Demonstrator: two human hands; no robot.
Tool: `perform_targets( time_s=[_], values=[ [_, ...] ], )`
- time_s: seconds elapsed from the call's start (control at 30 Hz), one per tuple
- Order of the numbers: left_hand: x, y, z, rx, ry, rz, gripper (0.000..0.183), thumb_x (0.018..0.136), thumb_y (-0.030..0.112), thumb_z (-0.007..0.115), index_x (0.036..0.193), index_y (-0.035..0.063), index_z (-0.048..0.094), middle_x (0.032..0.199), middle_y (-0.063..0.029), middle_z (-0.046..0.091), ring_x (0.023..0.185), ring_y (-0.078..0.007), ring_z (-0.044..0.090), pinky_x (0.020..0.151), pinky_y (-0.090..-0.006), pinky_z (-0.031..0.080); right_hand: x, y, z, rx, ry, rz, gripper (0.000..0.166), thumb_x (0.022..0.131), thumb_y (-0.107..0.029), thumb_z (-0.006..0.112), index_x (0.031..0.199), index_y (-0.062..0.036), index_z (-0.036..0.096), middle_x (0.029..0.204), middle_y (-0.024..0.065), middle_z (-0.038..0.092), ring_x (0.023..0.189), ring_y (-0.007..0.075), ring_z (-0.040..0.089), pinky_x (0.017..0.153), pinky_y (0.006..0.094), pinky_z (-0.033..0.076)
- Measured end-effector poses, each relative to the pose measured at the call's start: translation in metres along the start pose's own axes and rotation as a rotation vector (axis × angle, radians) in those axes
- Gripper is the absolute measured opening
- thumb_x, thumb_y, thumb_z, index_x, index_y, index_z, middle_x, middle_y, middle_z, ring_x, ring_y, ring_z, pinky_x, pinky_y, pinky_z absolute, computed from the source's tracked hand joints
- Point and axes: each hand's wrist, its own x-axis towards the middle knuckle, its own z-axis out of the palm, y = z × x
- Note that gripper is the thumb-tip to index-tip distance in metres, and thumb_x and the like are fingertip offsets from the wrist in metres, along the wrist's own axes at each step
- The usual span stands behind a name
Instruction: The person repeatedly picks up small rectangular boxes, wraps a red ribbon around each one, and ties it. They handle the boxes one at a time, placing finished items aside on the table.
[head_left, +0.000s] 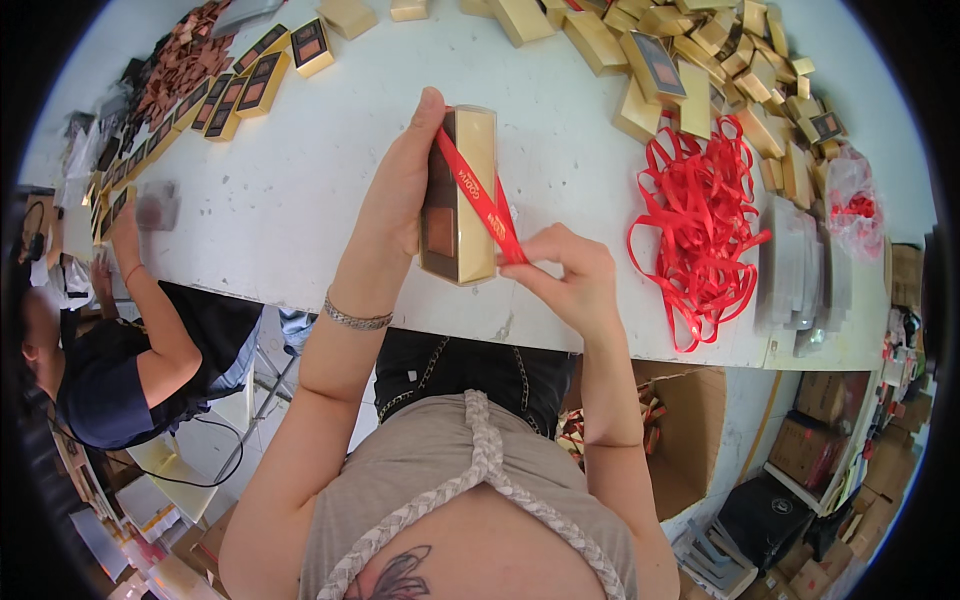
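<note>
My left hand (405, 172) grips a gold gift box (474, 180) by its dark, windowed side, holding it upright over the white table. A clear plastic cover appears to enclose the box. Slanting across its gold face is a red printed ribbon (480, 196) with gold Godiva lettering. The ribbon's lower end is pinched between the thumb and fingers of my right hand (574, 274), beside the box's lower right edge. Part of the ribbon passes behind the box, where I cannot see it. A heap of red ribbon loops (701, 232) lies to the right of my right hand.
Gold boxes (712, 52) are piled at the far right. Clear plastic sleeves (795, 270) are stacked beyond the ribbons. More windowed boxes (259, 84) line the left, near brown pieces (184, 67). A co-worker (127, 367) sits at left; an open carton (686, 435) stands below the table (300, 210).
</note>
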Motion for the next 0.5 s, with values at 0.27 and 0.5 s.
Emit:
perform_targets(
  time_s=[0.27, 0.5],
  values=[
    [0.000, -0.002, 0.009, 0.071, -0.178, 0.091, 0.054, 0.089, 0.057, 0.049, 0.101, 0.0049, 0.057, 0.086, -0.0041, 0.061, 0.076, -0.0102, 0.060, 0.069, -0.0251, 0.051, 0.014, -0.025, -0.012, -0.396, 0.015, -0.391, 0.013, 0.072, -0.017, 0.076, 0.081, -0.0141, 0.067, 0.064, -0.0012, 0.062, 0.058, 0.0133, 0.057, 0.075, 0.0315, 0.040],
    [-0.004, -0.003, 0.012, 0.104, -0.159, 0.150, 0.049, 0.090, 0.051, 0.051, 0.108, 0.0058, 0.056, 0.093, -0.0043, 0.061, 0.082, -0.0107, 0.058, 0.072, -0.0251, 0.050, 0.010, -0.017, -0.008, -0.250, 0.043, -0.153, 0.021, 0.074, -0.015, 0.075, 0.091, -0.0106, 0.062, 0.072, -0.0010, 0.063, 0.063, 0.0123, 0.058, 0.078, 0.0331, 0.040]
  ],
)
